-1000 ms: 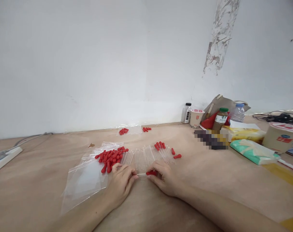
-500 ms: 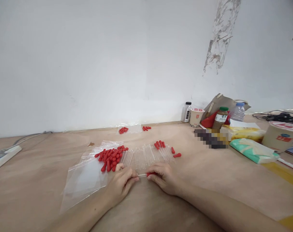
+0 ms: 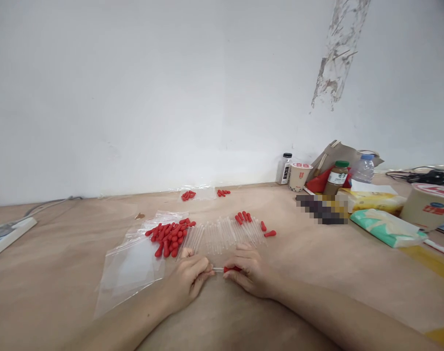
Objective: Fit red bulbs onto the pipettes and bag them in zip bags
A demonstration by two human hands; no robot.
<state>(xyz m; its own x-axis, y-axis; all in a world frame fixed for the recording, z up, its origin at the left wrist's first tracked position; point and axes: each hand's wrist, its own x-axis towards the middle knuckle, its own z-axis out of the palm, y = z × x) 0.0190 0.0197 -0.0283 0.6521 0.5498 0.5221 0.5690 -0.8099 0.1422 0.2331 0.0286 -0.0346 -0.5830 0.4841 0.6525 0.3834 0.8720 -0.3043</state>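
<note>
Between the fingertips of my left hand (image 3: pixel 193 274) is a clear dropper tube (image 3: pixel 218 269), lying level. My right hand (image 3: pixel 252 271) pinches a red rubber bulb (image 3: pixel 231 269) at the tube's right end; how far the tube sits inside the bulb is hidden by the fingers. Just beyond both hands lies a row of clear tubes (image 3: pixel 216 236), and several at its right end carry red bulbs (image 3: pixel 243 217). A heap of loose red bulbs (image 3: pixel 170 236) rests left of the row, on clear zip bags (image 3: pixel 129 273).
Two loose bulbs (image 3: pixel 270 234) lie right of the row. Small bags with red bulbs (image 3: pixel 188 195) are near the wall. Paper cups (image 3: pixel 300 177), a green-capped bottle (image 3: pixel 337 179) and tissue packs (image 3: pixel 386 228) stand at right. A power strip (image 3: pixel 10 237) is at left.
Both hands stay pinched on the tube and bulb, and the visible length of tube between them looks slightly shorter. The whole view has shifted a little.
</note>
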